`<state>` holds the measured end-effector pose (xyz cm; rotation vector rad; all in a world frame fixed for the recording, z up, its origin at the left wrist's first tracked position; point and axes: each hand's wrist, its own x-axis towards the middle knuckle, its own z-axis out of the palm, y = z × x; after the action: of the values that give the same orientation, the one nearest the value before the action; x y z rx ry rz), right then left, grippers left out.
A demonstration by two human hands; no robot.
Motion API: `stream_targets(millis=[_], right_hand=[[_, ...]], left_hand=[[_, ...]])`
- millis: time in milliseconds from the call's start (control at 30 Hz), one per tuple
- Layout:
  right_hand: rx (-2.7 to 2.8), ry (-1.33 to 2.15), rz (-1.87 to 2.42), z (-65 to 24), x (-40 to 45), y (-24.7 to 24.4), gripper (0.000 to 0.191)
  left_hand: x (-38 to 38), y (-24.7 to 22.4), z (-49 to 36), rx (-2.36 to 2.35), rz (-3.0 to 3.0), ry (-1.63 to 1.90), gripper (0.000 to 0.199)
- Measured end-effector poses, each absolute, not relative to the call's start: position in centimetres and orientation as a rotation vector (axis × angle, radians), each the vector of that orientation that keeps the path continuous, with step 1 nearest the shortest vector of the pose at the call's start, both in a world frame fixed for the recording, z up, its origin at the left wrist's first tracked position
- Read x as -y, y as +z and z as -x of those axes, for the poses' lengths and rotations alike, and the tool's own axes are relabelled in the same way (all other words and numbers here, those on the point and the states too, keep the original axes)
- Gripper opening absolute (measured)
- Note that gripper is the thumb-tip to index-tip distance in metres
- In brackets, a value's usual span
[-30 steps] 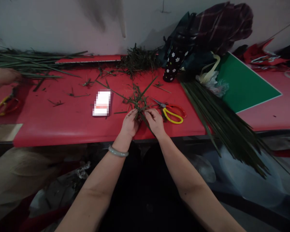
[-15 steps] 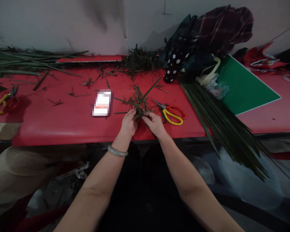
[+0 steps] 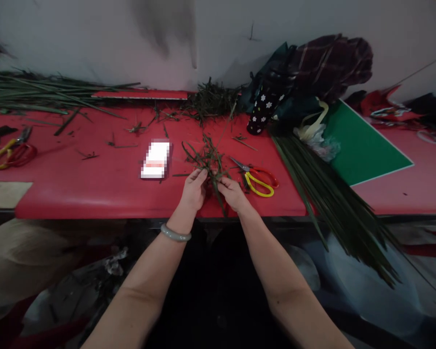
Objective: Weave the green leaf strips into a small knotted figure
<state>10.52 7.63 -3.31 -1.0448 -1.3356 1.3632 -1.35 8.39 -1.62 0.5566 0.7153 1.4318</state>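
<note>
Between my two hands is a small tangle of green leaf strips (image 3: 213, 170), some sticking out at angles and one hanging down between the hands. My left hand (image 3: 194, 190), with a pale bangle (image 3: 175, 233) on its wrist, pinches the tangle from the left. From the right, my right hand (image 3: 232, 192) grips it with thumb and fingers pressed together. Cut leaf scraps lie just behind, and they blend with the held strips. Beside my right hand rest scissors (image 3: 256, 180) with one red and one yellow handle.
A phone (image 3: 156, 160) lies left of my hands on the red table cover (image 3: 94, 196). More scissors (image 3: 12, 150) are far left. Long leaves (image 3: 330, 198) overhang the front edge at right, near a flowered tumbler (image 3: 263, 109) and a green board (image 3: 370, 150). A scrap heap (image 3: 216, 99) sits at the back.
The view has tilted up slightly. The long strip that pointed up and right from the tangle has changed direction, and a strip now hangs lower between my hands. Both hands keep their grip.
</note>
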Motion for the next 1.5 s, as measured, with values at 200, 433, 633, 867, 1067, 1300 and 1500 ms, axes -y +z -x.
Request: stream_targets(millis=[200, 433, 633, 867, 1067, 1300, 1500], right_hand=[[1.112, 1.389, 1.092, -10.3, -8.3, -3.6, 0.027], [1.083, 1.302, 1.078, -10.4, -8.0, -3.6, 0.038], [1.130, 1.042, 1.152, -10.4, -7.9, -3.8, 0.024], [1.067, 1.032, 1.133, -10.4, -7.8, -4.0, 0.020], [1.102, 1.024, 1.183, -10.3, -7.7, -3.9, 0.021], [1.135, 0.989, 1.151, -10.3, -7.3, -3.9, 0.021], [1.361, 0.889, 1.102, -10.5, -7.2, -3.8, 0.020]], left_hand=[[-8.3, 0.0, 2.1, -0.794, -0.640, 1.382, 0.018], [-7.0, -1.9, 2.1, -0.851, -0.672, 1.318, 0.019], [-6.9, -2.6, 2.0, -0.860, -0.836, 1.290, 0.022], [-6.9, -2.8, 2.6, -0.710, -0.727, 1.225, 0.016], [-6.8, -2.6, 2.7, -0.707, -0.690, 1.198, 0.018], [-7.3, -2.9, 2.1, -0.791, -0.794, 1.236, 0.017], [-7.8, -3.2, 1.0, -1.061, -1.113, 1.285, 0.011]])
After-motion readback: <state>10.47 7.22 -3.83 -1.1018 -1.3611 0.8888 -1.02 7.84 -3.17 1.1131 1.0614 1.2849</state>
